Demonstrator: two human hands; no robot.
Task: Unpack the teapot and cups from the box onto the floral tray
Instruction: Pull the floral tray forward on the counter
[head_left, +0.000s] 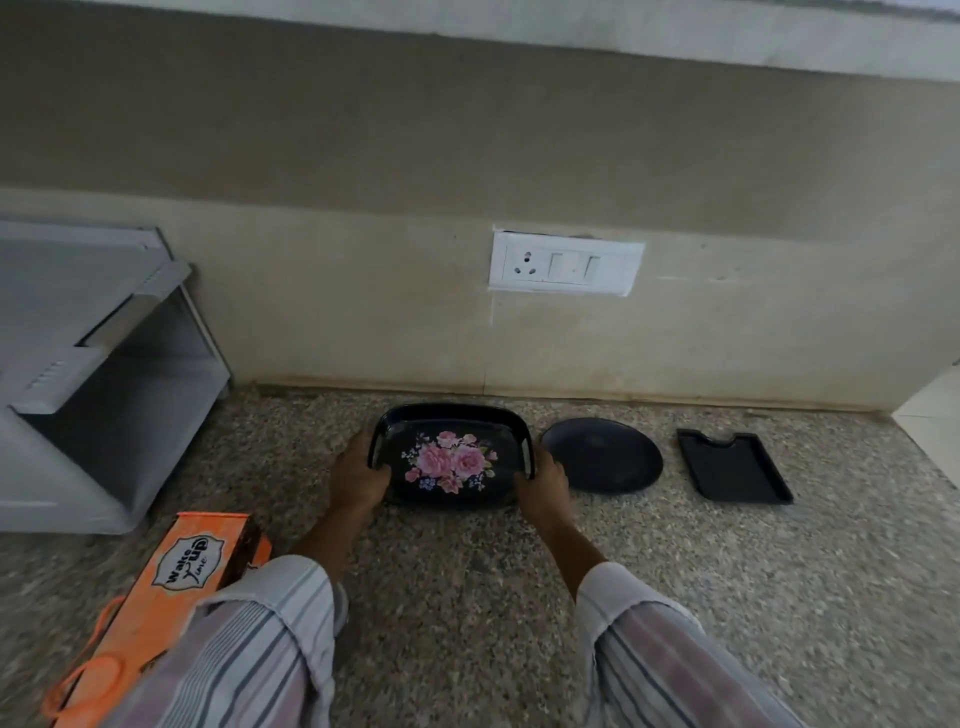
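striped shirt sleeves (270, 639) are reaching over the speckled granite counter (467, 597). left hand (358, 475) and right hand (543, 486) are each curling around a side rim of the black rectangular floral tray (451, 457) near the counter's back edge; the closed orange cardboard box (156, 603) is lying at the front left.
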